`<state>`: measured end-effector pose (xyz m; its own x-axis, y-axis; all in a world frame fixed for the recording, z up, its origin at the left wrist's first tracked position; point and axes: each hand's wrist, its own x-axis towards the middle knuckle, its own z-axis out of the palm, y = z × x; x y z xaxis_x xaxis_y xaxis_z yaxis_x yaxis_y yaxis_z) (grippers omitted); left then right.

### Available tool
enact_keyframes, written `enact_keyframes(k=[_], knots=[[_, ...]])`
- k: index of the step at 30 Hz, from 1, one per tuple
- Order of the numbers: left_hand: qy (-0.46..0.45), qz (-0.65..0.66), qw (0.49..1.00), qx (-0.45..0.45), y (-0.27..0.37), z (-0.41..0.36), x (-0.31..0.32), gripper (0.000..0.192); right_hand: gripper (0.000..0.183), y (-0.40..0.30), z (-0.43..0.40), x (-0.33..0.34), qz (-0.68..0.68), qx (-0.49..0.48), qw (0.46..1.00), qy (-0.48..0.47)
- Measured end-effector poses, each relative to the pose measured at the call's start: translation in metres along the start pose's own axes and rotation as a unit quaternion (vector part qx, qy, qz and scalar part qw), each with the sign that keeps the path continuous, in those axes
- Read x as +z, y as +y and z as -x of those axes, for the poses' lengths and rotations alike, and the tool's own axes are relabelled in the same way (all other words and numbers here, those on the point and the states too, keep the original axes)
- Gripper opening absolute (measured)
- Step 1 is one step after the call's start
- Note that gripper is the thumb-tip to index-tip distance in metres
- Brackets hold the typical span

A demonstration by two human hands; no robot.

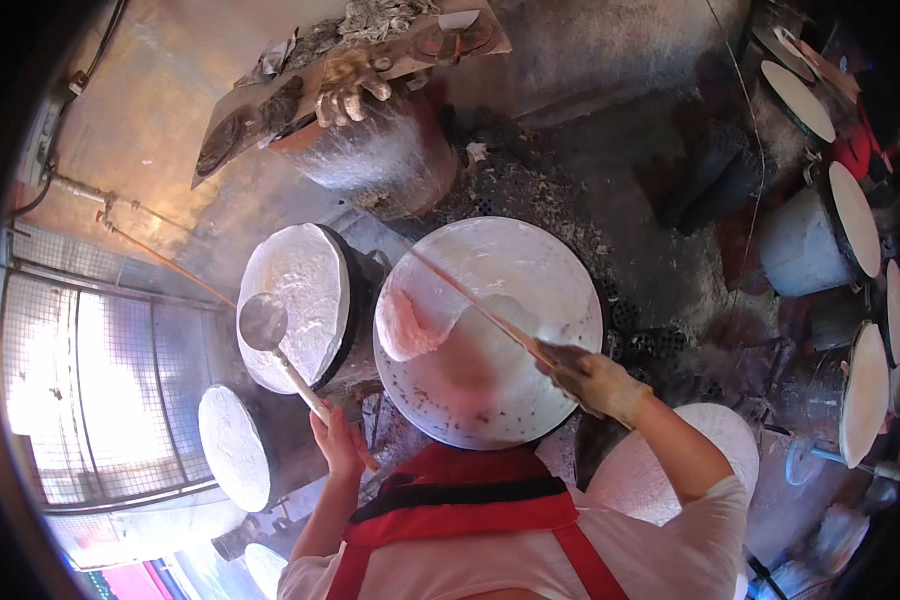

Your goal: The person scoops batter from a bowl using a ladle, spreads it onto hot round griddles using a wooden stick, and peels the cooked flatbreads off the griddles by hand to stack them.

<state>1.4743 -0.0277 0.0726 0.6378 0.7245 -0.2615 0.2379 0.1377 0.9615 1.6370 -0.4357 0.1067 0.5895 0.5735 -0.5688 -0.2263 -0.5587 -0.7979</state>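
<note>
My left hand [339,442] is closed around the wooden handle of a round metal ladle [262,321], whose bowl is over a round, white-coated vessel [307,300]. In front of me stands a large round pan [525,255] with a whitish coating and dark specks near its lower rim. A pinkish-white mass [405,326] lies at its left side. Wearing a soiled work glove, my right hand [596,379] grips a long wooden stick [472,296] that slants across the pan to the upper left. The far end of the stick is blurred.
A dirty glove [351,86] hangs over a drum [390,157] beneath a board [262,112]. Another white-topped vessel [234,450] stands at the left, and a large one [690,457] is behind my right arm. Several white-topped buckets [810,240] line the right side. A mesh window [112,375] is at left.
</note>
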Motion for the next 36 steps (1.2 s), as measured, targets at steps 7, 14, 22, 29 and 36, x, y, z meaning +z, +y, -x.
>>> enact_keyframes(k=[7, 14, 22, 29, 36], knots=[[0.016, 0.025, 0.999, -0.031, 0.007, 0.0, 0.02, 0.024, 0.042, 0.012, 0.009, -0.013, 0.295, 0.045, 0.95, -0.09], [-0.007, 0.007, 1.0, -0.018, 0.003, 0.019, 0.022, 0.023, 0.043, 0.019, -0.006, -0.019, 0.064, -0.12, 0.984, 0.118], [-0.01, 0.019, 0.999, -0.024, 0.0, 0.045, 0.012, 0.025, 0.055, -0.003, -0.001, -0.025, 0.293, 0.021, 0.948, -0.121], [-0.075, 0.034, 0.996, -0.038, -0.008, 0.043, 0.002, 0.024, 0.033, 0.063, 0.133, -0.016, 0.125, 0.193, 0.967, -0.113], [-0.166, 0.067, 0.982, -0.06, -0.02, 0.037, -0.016, 0.024, 0.046, 0.085, 0.179, 0.093, -0.224, 0.111, 0.968, 0.01]])
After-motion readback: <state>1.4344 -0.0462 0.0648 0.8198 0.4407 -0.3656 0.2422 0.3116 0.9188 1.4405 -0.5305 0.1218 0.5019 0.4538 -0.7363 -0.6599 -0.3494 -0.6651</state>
